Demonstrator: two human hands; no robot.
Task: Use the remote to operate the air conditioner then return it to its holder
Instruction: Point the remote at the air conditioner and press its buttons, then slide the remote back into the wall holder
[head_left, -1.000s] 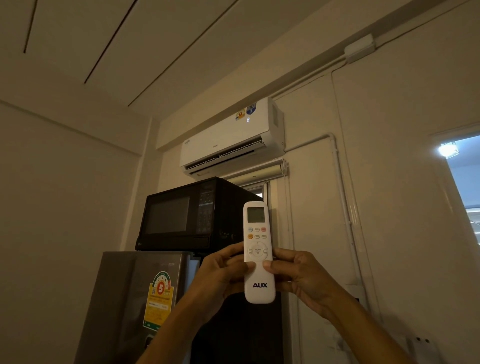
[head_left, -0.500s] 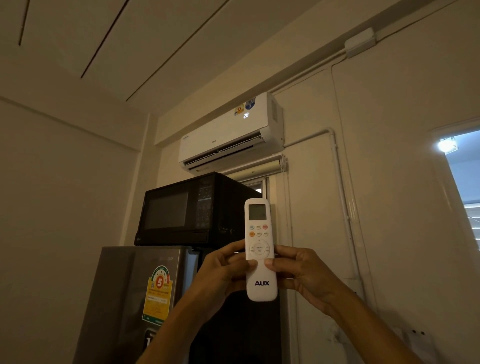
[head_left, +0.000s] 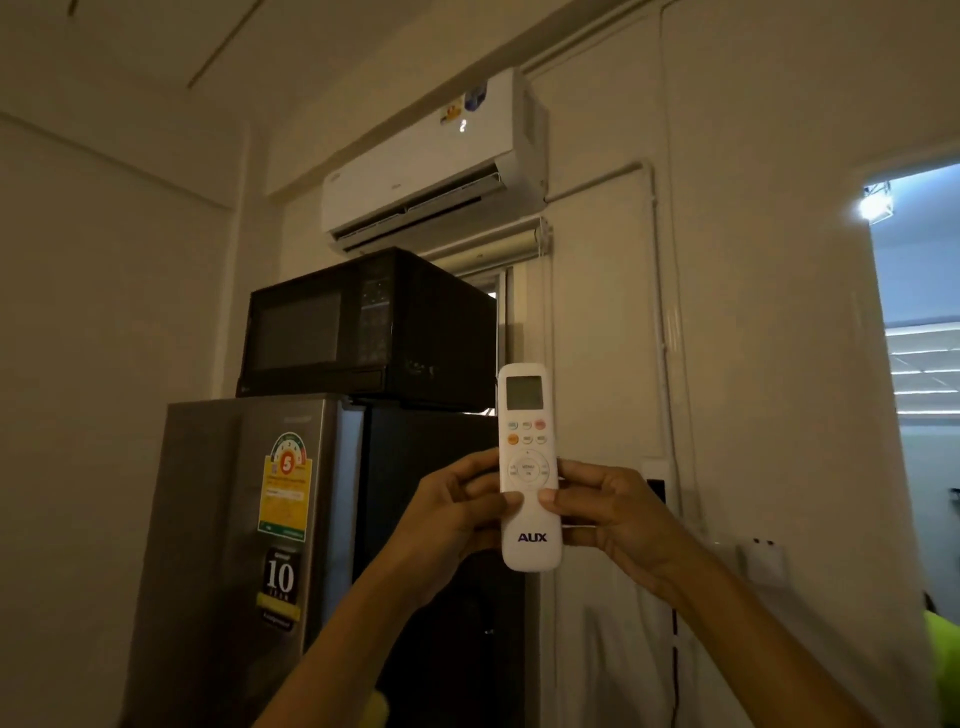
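Note:
A white remote (head_left: 527, 415) marked AUX stands upright in front of me, screen at the top. My left hand (head_left: 457, 514) grips its left side and my right hand (head_left: 608, 514) its right side, both thumbs resting on its front just below the round button pad. High on the wall hangs the white air conditioner (head_left: 431, 156), its flap open and a lit display on its face. A dark wall holder (head_left: 657, 488) shows just right of my right hand, partly hidden by it.
A black microwave (head_left: 363, 327) sits on a grey fridge (head_left: 249, 545) at the left. White pipes run down the wall. A white wall socket (head_left: 761, 561) is at the lower right, beside a bright doorway (head_left: 919, 364).
The view has dropped, so the air conditioner sits higher in the frame. Both hands and the remote have come slightly lower. The grip is unchanged.

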